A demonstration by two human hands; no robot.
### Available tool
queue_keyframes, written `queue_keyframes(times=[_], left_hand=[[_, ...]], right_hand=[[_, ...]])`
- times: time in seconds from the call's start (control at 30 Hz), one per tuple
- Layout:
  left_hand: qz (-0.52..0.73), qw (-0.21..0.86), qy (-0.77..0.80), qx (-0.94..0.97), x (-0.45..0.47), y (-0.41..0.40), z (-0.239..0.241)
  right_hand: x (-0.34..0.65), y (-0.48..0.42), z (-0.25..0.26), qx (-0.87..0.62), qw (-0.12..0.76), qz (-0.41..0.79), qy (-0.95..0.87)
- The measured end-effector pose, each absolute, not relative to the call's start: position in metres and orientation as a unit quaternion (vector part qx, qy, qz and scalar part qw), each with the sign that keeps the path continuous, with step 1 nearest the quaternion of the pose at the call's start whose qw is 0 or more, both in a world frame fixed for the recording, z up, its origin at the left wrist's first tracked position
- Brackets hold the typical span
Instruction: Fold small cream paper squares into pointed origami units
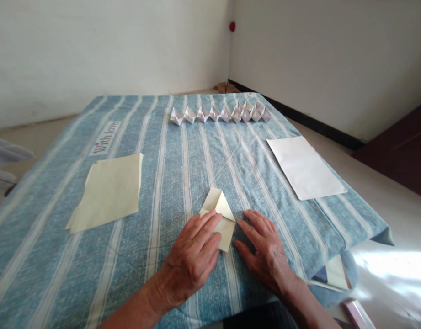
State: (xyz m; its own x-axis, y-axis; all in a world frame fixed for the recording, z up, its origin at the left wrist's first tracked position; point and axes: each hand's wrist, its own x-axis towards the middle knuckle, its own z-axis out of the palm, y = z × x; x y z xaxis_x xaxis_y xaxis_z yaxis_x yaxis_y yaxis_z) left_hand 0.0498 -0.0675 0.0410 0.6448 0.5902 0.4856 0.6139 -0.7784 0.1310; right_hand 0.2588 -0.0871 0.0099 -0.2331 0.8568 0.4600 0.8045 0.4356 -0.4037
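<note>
1. Two hands work at the near middle of the counter (pixel 172 173), over one piece of folded cream paper (pixel 226 233).
2. My left hand (pixel 194 253) lies open and flat, its fingers over the paper's left side; I see no grip, just fingers laid on top.
3. My right hand (pixel 265 246) is loosely spread and slightly bent, holding nothing that I can see. Its fingertips sit just beside the paper's right edge; whether they touch it, I cannot tell.
4. The left fingers hide much of the paper's left edge from me, and whatever lies beneath its folds is out of sight.
5. The paper's long axis runs from far to near, tilted a little toward the right at the near end. Its narrower, blunt end points far, with a creased flap on the far right side.
6. Far off, a row of folded paper pieces (pixel 214 113) bunches up at its right end, too crowded for me to count.
7. Cream sheets (pixel 109 192) lie left, a white sheet (pixel 304 167) right.
8. A pinkish object (pixel 359 313) is cut off by the near right border.
</note>
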Motion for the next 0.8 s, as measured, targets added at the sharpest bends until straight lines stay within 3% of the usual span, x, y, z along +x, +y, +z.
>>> queue_keyframes(times=[0.23, 0.8], left_hand=[[-0.209, -0.030, -0.295, -0.932, 0.053, -0.055, 0.042], [-0.217, -0.081, -0.299, -0.926, 0.051, -0.049, 0.040]], right_hand=[[0.256, -0.087, 0.014, -0.539, 0.290, 0.038, -0.790], [0.259, -0.083, 0.017, -0.533, 0.282, 0.043, -0.796]])
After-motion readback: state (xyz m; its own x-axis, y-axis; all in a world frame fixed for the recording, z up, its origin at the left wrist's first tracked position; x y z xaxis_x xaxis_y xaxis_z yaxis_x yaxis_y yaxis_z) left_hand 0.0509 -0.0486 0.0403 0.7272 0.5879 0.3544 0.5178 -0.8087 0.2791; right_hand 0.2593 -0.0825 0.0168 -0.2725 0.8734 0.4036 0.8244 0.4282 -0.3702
